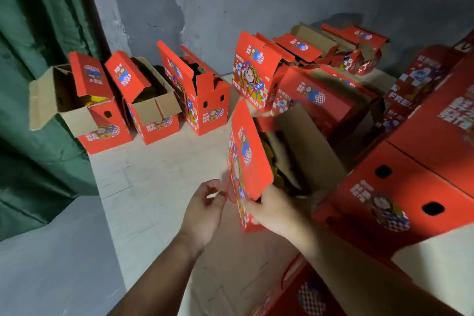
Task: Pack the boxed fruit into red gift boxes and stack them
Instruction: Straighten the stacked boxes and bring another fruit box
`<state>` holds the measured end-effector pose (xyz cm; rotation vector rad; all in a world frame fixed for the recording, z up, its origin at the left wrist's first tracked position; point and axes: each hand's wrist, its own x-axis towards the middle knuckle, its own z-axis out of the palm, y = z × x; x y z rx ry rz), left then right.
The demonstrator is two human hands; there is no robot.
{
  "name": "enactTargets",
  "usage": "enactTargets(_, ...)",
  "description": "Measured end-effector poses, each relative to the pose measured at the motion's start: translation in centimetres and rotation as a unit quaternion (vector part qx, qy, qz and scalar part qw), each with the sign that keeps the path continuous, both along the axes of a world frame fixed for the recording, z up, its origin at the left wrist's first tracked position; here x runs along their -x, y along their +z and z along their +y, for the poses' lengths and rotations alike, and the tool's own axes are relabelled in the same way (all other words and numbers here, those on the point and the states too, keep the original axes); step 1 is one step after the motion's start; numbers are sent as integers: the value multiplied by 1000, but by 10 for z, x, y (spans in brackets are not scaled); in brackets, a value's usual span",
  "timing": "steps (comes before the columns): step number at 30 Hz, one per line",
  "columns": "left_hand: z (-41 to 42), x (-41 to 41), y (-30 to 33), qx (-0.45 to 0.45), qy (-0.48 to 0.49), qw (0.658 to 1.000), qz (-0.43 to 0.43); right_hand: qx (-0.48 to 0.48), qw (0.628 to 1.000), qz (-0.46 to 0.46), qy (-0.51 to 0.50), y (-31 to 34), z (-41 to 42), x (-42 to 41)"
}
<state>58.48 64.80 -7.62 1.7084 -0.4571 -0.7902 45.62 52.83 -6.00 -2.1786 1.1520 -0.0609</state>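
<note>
Right hand [272, 213] gripping open red gift box [250, 161] flap, left hand [205, 208] pinching its red cord handle [229, 191], pale counter [159, 174].

A pale board floor [159, 182] carries everything here. Along its far edge, against the grey wall, stand three open red gift boxes [107, 120], flaps up, side by side. Farther right more open red boxes [259, 77] crowd together, some leaning on each other. In the nearer middle sits one open box [259, 161] with its lid raised. At right closed red boxes [400, 202] are stacked.
</note>
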Motion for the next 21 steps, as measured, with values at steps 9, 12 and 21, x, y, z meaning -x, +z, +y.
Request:
enactTargets(9, 100, 3, -26, 13, 134, 991, 14, 161, 964, 124, 171, -3, 101, -3)
enactTargets(12, 139, -27, -17, 76, 222, 971, 40, 121, 942, 117, 291, -8, 106, 30)
enactTargets(21, 192, -54, -20, 112, 87, 956, 255, -270, 906, -233, -227, 10, 58, 36)
